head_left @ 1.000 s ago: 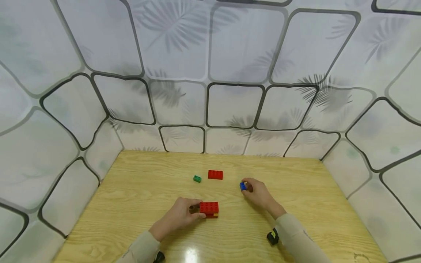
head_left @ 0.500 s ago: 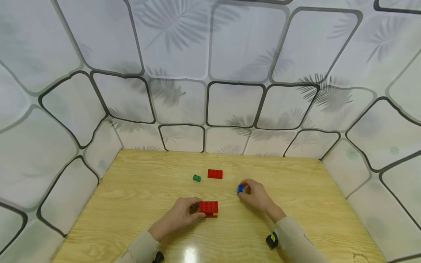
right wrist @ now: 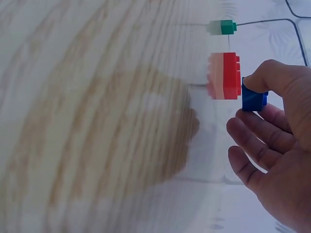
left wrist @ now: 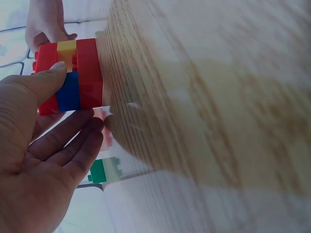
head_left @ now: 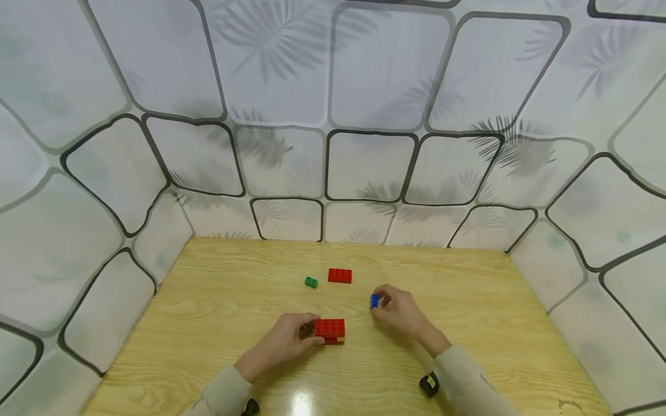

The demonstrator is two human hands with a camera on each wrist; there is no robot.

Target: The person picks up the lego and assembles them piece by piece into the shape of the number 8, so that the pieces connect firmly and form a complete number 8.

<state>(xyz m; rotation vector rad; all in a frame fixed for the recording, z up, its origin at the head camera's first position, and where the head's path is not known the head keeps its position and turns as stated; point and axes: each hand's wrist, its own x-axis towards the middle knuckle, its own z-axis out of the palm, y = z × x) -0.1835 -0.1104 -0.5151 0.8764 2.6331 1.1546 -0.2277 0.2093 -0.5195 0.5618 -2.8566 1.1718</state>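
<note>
My left hand (head_left: pixel 283 342) grips the left end of a stack of toy building bricks (head_left: pixel 330 329) on the table. In the left wrist view, two red bricks (left wrist: pixel 91 73) sandwich a blue brick (left wrist: pixel 68 92) and a yellow brick (left wrist: pixel 67 47). The thumb lies on the stack's side. To the right, my right hand (head_left: pixel 403 312) pinches a small blue brick (right wrist: pixel 252 96) between thumb and fingers. It appears raised off the table, apart from the stack.
A loose red brick (head_left: pixel 340 275) lies on the table behind the stack. Left of it is a small green brick (head_left: pixel 311 282). Patterned cloth walls (head_left: pixel 372 167) enclose the wooden table (head_left: pixel 234 277) at the back and sides.
My right hand has carried the small blue brick left and slightly nearer to me, closer to the stack. The left hand and its stack have stayed in place.
</note>
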